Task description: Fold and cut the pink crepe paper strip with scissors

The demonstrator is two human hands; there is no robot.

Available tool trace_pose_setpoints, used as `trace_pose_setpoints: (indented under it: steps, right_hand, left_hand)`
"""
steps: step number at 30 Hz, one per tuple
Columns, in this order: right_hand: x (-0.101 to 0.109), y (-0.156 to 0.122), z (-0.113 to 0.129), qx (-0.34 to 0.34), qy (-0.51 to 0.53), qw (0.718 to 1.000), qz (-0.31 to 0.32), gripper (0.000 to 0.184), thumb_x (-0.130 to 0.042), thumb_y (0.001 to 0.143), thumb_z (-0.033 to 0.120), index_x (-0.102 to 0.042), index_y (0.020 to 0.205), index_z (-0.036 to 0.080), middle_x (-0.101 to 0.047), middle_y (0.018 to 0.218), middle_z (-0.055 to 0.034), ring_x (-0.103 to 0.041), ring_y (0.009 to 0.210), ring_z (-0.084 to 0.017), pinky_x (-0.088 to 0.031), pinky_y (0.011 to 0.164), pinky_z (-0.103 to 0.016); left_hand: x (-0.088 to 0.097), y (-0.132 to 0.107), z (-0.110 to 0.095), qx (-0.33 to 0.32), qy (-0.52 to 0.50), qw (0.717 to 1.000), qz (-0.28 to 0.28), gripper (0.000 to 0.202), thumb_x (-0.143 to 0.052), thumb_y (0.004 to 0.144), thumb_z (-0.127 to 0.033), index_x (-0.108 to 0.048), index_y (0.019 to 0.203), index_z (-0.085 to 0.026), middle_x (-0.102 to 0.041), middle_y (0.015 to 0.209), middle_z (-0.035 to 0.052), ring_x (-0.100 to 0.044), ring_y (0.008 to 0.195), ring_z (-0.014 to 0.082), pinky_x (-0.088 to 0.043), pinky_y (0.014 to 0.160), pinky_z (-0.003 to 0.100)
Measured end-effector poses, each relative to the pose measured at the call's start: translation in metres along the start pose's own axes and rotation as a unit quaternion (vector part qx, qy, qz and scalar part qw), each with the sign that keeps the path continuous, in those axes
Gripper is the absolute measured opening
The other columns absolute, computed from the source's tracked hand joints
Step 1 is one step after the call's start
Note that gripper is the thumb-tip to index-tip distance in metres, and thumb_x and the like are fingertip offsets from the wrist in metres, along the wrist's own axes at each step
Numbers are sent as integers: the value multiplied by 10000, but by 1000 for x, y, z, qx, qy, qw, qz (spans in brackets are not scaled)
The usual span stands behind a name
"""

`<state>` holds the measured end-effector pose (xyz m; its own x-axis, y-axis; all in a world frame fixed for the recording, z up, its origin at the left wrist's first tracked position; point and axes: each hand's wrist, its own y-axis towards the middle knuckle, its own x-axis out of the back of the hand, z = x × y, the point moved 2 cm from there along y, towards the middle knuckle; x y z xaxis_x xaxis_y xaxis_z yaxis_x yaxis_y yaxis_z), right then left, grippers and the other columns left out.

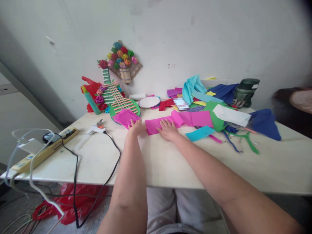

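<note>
Both of my hands are out over the white table, on magenta crepe paper. My left hand [135, 126] rests its spread fingertips on the right edge of a folded magenta crepe paper piece [125, 117]. This piece partly covers the lower end of a green lute-shaped craft [115, 97] with sticks and strings. My right hand [168, 129] lies flat, fingers apart, on a long magenta crepe paper strip [154, 125] that runs off to the right. A narrow gap separates the two magenta pieces. A turquoise paper piece [200, 133] lies right of my right hand.
At the left are a glue gun [97, 129] with a black cord and a yellow power strip [46, 151]. Coloured paper scraps [218, 115] and a dark green bottle [246, 93] stand at the right. A paper-flower bouquet [124, 61] hangs on the wall.
</note>
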<state>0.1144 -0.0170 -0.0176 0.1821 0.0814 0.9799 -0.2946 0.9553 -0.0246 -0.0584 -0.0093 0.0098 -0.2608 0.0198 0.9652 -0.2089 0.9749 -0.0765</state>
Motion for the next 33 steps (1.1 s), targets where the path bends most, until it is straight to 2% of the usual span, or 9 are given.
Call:
trace_pose_setpoints:
  steps: [3,9,25,29,33]
  right_hand:
    - [1,-1,1,1,2,1000,-2,670,-136,907,511,-162,1461,135,-93,1535,-51,-42,1404,-213,-32,1114,-440]
    - [2,-2,2,2,4,1000,-4,668,-157,907,499,-157,1460,125,-97,1534,-42,-48,1404,-213,-26,1117,-442]
    - [1,0,1,-14,7,1000,-8,652,-151,916,477,-173,1458,116,-98,1533,-49,-43,1403,-235,-22,1117,-448]
    - [0,0,0,-14,8,1000,-8,647,-141,918,472,-172,1458,116,-97,1532,-52,-41,1404,-231,-17,1118,-449]
    - [2,0,1,-10,-2,1000,-9,644,-149,919,466,-169,1458,115,-88,1533,-55,-37,1404,-231,-3,1119,-451]
  left_hand:
    - [-5,2,-1,18,2,1000,21,718,-494,768,-409,-259,1425,-240,-201,1511,52,22,1380,343,-111,1078,578]
    - [-9,3,-1,20,-3,1000,-5,711,-447,783,-424,-254,1431,-205,-172,1518,64,56,1377,345,-75,1084,579]
    - [-13,7,1,9,-5,1000,9,689,-445,789,-418,-246,1433,-279,-173,1521,17,59,1372,369,-80,1057,642]
    - [-11,4,0,10,-6,1000,16,682,-440,793,-432,-241,1433,-312,-170,1521,7,50,1372,374,-75,1051,650]
    - [-7,0,-3,7,-1,999,35,677,-409,809,-437,-217,1443,-297,-148,1525,7,72,1368,377,-47,1050,649]
